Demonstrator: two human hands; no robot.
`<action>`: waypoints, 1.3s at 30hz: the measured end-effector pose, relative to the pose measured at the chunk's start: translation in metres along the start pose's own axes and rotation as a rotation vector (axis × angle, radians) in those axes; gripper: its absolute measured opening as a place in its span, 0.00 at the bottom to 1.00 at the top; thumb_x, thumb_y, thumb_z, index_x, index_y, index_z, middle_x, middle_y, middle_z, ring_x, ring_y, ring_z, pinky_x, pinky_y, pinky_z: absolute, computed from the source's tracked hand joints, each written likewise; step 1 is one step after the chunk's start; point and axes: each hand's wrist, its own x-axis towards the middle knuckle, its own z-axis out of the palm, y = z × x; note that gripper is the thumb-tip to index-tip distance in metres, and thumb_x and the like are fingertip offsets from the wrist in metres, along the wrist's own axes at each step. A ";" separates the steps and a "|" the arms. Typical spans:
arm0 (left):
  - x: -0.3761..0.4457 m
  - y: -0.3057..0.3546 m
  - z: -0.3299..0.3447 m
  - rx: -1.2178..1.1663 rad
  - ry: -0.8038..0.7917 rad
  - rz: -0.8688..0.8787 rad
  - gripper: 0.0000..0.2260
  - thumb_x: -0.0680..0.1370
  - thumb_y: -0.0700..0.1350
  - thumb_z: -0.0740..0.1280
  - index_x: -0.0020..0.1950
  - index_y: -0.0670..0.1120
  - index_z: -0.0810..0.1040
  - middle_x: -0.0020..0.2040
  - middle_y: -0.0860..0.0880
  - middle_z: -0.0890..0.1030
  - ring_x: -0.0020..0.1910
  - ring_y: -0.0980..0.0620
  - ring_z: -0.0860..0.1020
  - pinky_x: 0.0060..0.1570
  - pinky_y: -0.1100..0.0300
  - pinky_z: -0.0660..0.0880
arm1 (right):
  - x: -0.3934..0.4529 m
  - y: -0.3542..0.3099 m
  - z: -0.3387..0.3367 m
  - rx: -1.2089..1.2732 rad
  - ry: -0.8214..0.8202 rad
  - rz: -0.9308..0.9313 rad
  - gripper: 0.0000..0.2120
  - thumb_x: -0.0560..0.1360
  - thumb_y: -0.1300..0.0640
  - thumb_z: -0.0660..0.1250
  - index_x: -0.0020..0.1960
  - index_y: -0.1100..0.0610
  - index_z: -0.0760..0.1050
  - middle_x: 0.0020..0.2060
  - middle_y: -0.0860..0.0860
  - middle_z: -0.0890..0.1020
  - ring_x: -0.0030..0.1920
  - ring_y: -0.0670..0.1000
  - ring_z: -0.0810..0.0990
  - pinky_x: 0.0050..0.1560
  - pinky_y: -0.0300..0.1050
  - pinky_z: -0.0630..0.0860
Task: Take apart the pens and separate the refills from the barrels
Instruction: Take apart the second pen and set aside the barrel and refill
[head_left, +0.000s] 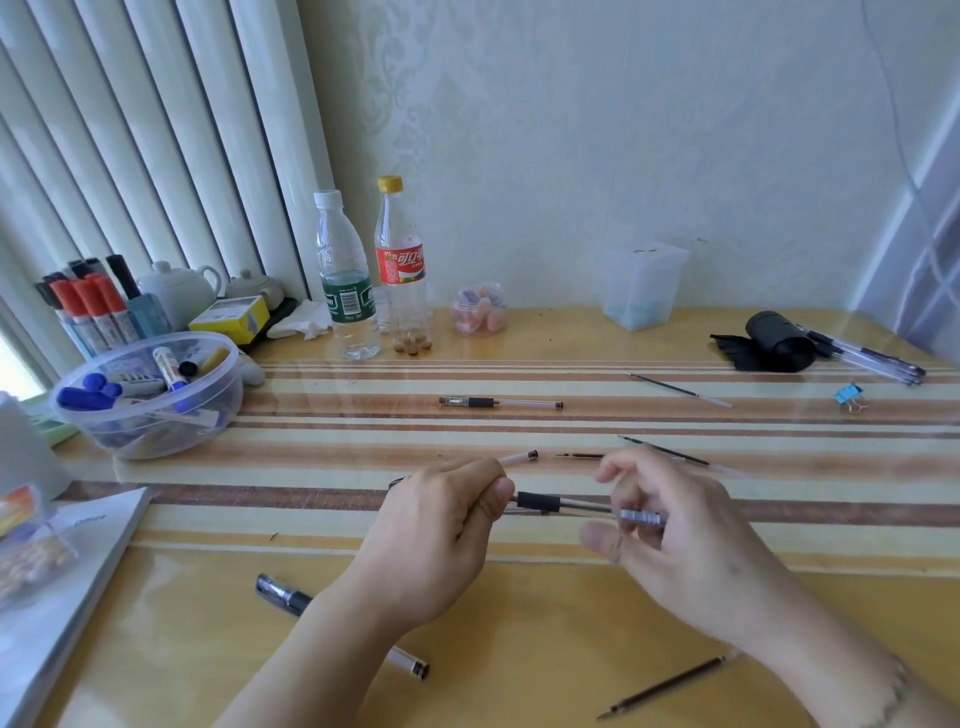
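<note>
A pen (540, 502) with a black grip and clear barrel is held level above the striped mat. My left hand (441, 525) grips its end beside the black grip. My right hand (685, 540) holds the other end, fingers curled around it; this hand is blurred. Behind my left hand lies a white barrel (519, 458) on the mat. Thin refills lie behind my right hand (670, 451), further back (675, 389) and at the near right (665, 686). A small tip piece (579, 455) lies between the hands. One whole pen (498, 402) lies further back, and a capped pen (291, 597) passes under my left forearm.
A clear tub of markers (150, 395) and a marker holder (93, 306) stand at the left, with two bottles (348, 291) behind. At the far right lie a black roll (774, 340), bundled pens (872, 358) and a blue clip (847, 395). A booklet (67, 587) covers the near left.
</note>
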 end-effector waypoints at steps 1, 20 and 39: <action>0.000 0.000 0.000 0.004 -0.001 0.001 0.17 0.81 0.54 0.52 0.36 0.48 0.66 0.29 0.51 0.70 0.30 0.50 0.69 0.28 0.61 0.64 | -0.001 -0.001 0.001 0.004 -0.056 0.013 0.19 0.69 0.33 0.66 0.56 0.38 0.71 0.36 0.42 0.79 0.36 0.45 0.77 0.36 0.35 0.73; 0.003 -0.007 -0.017 -0.276 -0.098 -0.173 0.08 0.80 0.46 0.64 0.41 0.51 0.77 0.28 0.52 0.71 0.26 0.56 0.66 0.28 0.59 0.65 | 0.001 0.001 -0.008 -0.314 0.068 -0.124 0.07 0.78 0.49 0.63 0.51 0.46 0.78 0.41 0.32 0.79 0.38 0.35 0.77 0.34 0.30 0.72; 0.002 -0.014 -0.026 -0.243 -0.128 -0.199 0.07 0.80 0.48 0.63 0.41 0.52 0.76 0.29 0.54 0.73 0.27 0.57 0.66 0.28 0.63 0.65 | 0.004 -0.005 -0.001 0.105 -0.026 0.182 0.19 0.72 0.57 0.72 0.35 0.56 0.61 0.39 0.41 0.83 0.40 0.46 0.80 0.41 0.41 0.76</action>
